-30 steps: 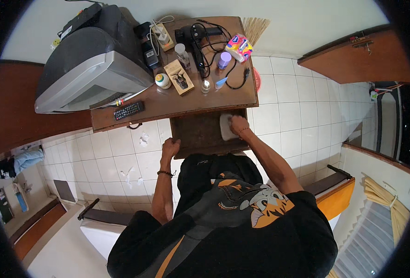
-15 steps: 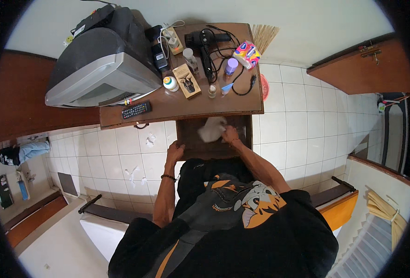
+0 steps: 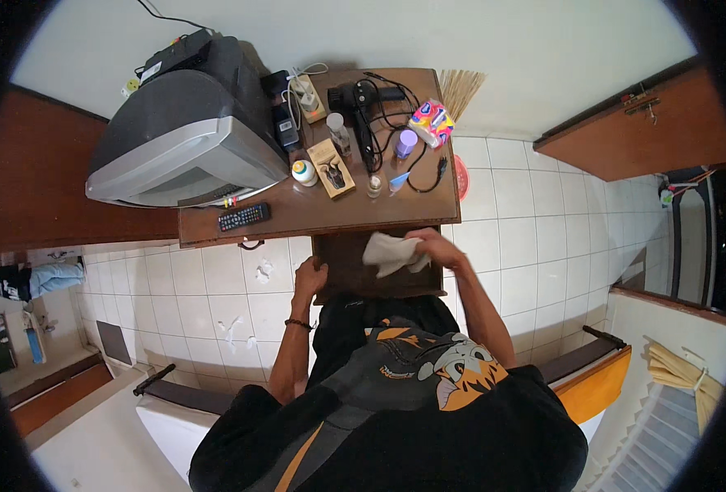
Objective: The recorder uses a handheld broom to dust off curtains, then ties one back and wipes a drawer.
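Note:
A brown wooden drawer [image 3: 342,284] is pulled out from the table, and its inside looks bare where it shows. My left hand [image 3: 310,277] is closed on the drawer's left side edge. Over the drawer's right part, my right hand [image 3: 441,248] grips a crumpled off-white cloth [image 3: 391,252], which hangs out to the left of the fingers. Part of the cloth is hidden by that hand.
On the table [image 3: 322,215] above the drawer stand a bulky grey television [image 3: 191,156], a remote control [image 3: 244,216], a hair dryer [image 3: 363,97], a small box [image 3: 331,168] and several bottles. White scraps [image 3: 264,271] lie on the tiled floor. A stick broom [image 3: 461,90] leans behind.
My right hand has lifted and shifted right with the cloth, which now shows more spread. The left hand stays on the drawer edge. The whole view has tilted slightly.

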Demonstrator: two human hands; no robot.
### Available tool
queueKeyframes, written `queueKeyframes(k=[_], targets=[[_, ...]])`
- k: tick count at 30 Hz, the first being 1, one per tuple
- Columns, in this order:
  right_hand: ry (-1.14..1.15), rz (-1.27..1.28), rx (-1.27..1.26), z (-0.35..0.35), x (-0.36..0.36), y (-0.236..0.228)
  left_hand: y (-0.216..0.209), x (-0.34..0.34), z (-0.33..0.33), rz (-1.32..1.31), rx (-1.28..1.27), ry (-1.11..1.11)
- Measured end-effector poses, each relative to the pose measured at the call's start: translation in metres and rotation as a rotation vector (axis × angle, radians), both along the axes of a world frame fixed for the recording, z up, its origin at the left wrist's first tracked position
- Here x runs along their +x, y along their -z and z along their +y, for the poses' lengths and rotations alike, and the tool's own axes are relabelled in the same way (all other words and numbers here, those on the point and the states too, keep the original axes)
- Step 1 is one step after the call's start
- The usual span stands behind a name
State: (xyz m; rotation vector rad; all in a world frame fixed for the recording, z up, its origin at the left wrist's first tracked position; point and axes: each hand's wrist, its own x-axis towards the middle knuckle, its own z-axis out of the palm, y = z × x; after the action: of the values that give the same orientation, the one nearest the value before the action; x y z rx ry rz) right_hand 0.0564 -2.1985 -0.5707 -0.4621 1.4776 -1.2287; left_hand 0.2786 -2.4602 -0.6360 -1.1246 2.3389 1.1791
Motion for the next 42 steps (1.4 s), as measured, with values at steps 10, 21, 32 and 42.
queueKeyframes(k=[10,21,32,42], targets=[[0.483,0.335,-0.006,0.017,-0.083,-0.061,-0.059,-0.057,0.017,0.44,0.044,-0.124],[0.245,0.81,0.137,-0.016,-0.07,0.03,-0.079,-0.086,0.036,0.658,0.035,-0.081],[0.102,1.338,0.254,-0.039,-0.045,0.018,-0.047,-0.164,0.047,0.679,-0.088,0.051],[0.759,1.163,-0.031,-0.023,-0.05,-0.024,-0.068,-0.175,0.046,0.61,-0.287,0.112]])
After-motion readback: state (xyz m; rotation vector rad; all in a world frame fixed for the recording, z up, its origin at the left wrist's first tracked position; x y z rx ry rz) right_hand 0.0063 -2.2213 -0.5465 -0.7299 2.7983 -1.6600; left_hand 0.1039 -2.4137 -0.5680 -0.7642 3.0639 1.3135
